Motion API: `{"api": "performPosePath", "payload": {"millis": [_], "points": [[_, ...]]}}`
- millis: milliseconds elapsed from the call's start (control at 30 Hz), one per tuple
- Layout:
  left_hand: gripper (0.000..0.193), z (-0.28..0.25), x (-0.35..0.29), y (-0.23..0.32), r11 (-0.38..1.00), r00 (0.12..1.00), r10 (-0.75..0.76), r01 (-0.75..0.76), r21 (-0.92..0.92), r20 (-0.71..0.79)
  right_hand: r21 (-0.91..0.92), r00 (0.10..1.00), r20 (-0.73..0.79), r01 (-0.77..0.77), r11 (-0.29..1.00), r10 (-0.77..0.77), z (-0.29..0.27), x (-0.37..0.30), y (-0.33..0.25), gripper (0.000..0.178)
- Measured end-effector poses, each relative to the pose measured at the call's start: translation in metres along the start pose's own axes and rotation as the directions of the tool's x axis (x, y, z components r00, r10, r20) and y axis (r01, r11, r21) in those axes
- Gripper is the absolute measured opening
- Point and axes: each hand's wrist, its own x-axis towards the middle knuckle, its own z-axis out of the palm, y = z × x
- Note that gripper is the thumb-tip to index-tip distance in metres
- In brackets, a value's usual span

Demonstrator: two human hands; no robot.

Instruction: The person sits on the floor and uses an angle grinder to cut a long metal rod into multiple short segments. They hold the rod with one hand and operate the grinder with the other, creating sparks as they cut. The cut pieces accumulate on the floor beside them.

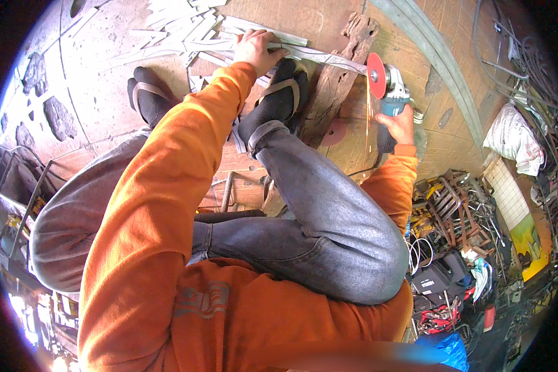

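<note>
My right hand (400,126) is wrapped round the body of a blue-green angle grinder (394,104) with a red disc (376,75). The disc meets the right end of a long, thin metal strip (328,59), and a line of orange sparks drops from there toward me. Across the wooden block (338,87) lies that strip's right part. With my left hand (256,49) I press the strip down from above, fingers closed over it, just beyond my right foot (278,93). The exact grip of the left fingertips is partly hidden.
Several cut pale strips (186,28) lie heaped at the far left. Long curved grey bars (440,56) run along the right. A white sack (516,139), metal frames (456,204) and a black tool case (437,279) crowd the right side. Another disc (333,132) lies by the block.
</note>
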Motion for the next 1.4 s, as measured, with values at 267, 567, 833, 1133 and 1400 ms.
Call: {"api": "performPosePath", "payload": {"millis": [267,567,833,1133,1400], "points": [[0.040,0.000,0.000,0.001,0.999,0.999,-0.035,0.036,-0.020,0.033,-0.068,1.000,-0.027,0.001,0.998,-0.003,0.000,-0.013,0.014,0.041],[0.039,0.002,-0.001,-0.001,1.000,1.000,-0.007,0.007,-0.001,0.014,-0.030,0.999,-0.035,-0.004,1.000,0.003,0.004,-0.025,0.026,0.045],[0.041,0.005,0.002,-0.003,0.999,1.000,0.000,0.000,-0.053,-0.003,-0.188,0.992,-0.107,0.041,0.981,-0.062,-0.003,-0.004,0.005,0.047],[0.040,0.004,0.002,-0.002,1.000,1.000,-0.021,0.021,-0.018,0.000,-0.105,0.998,-0.054,0.033,0.994,-0.039,-0.002,0.010,-0.005,0.050],[0.041,0.004,0.002,-0.002,1.000,0.999,-0.029,0.029,0.000,0.044,-0.082,0.999,-0.039,0.022,0.996,-0.025,0.000,0.009,0.009,0.045]]}}
